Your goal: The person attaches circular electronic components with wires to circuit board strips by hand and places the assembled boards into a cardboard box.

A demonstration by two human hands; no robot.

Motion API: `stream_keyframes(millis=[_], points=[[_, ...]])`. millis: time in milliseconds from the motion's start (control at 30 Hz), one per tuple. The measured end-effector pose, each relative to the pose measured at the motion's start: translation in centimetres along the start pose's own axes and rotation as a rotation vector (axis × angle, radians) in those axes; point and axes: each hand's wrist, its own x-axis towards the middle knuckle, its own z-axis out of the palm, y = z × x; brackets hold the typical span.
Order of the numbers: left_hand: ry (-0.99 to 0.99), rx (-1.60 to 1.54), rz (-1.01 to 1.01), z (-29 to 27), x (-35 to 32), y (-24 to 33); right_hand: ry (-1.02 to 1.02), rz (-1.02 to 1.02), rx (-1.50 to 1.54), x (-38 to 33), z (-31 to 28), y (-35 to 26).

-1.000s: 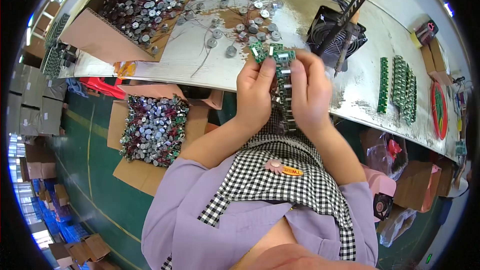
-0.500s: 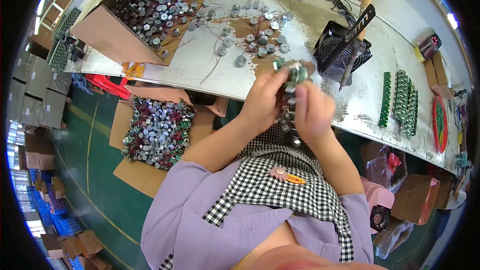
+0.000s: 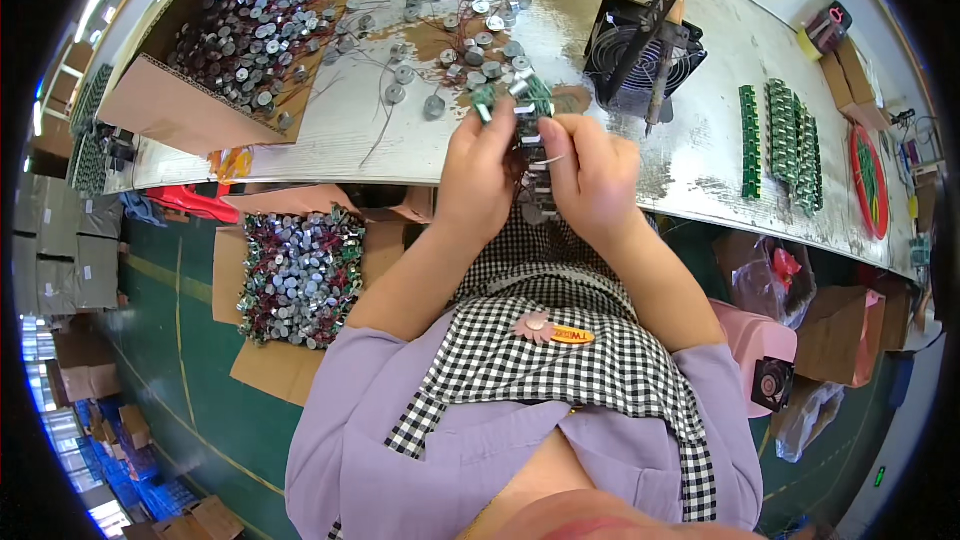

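Above the table's front edge, both hands hold a bunch of small green circuit boards (image 3: 538, 102) with silvery metal parts on them. My left hand (image 3: 478, 172) grips its left side, thumb pointing up along it. On its right side, my right hand (image 3: 600, 172) is closed, thumb and bent fingers pinching the boards. A thin pale piece sticks out by the right thumb. More metal parts (image 3: 538, 202) hang below, between the hands; how they join the boards is hidden. Just beyond lie several small round silver motors (image 3: 490, 68) with thin dark red wires.
A cardboard box (image 3: 185, 105) of wired motors stands on the left of the table; another box (image 3: 225, 275) of motors and boards sits below. A black fan (image 3: 610, 55) with a soldering iron (image 3: 660, 80) stands right of centre. Green board strips (image 3: 785, 135) and a red round tray (image 3: 870, 185) lie farther right.
The view has shifted, so the table things sit farther left and higher. My right hand, blurred before, is now steadier beside the boards. Both hands still hold the bunch.
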Motion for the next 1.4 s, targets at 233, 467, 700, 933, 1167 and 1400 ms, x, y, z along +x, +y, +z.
stream_keyframes(millis=[233,467,700,933,1167,1400], points=[[0.051,0.018,0.008,0.1,-0.5,0.0,0.029,-0.117,-0.042,1.4,0.5,-0.2],[0.02,0.076,0.325,0.2,0.0,-1.6,0.11,0.29,0.251,0.4,0.9,-2.0],[0.057,-0.057,0.032,-0.4,0.3,-0.5,0.048,0.051,0.044,-1.6,0.7,-0.8],[0.038,-0.083,-0.092,-0.4,0.2,0.1,0.035,0.019,0.123,-0.6,0.3,-0.3],[0.043,-0.042,-0.169,-0.9,-1.1,-0.8,-0.009,-0.221,0.097,0.0,-0.2,0.2],[-0.019,0.106,0.082,-0.6,-1.5,-2.7,0.016,0.254,0.11,-0.1,0.4,-0.2]])
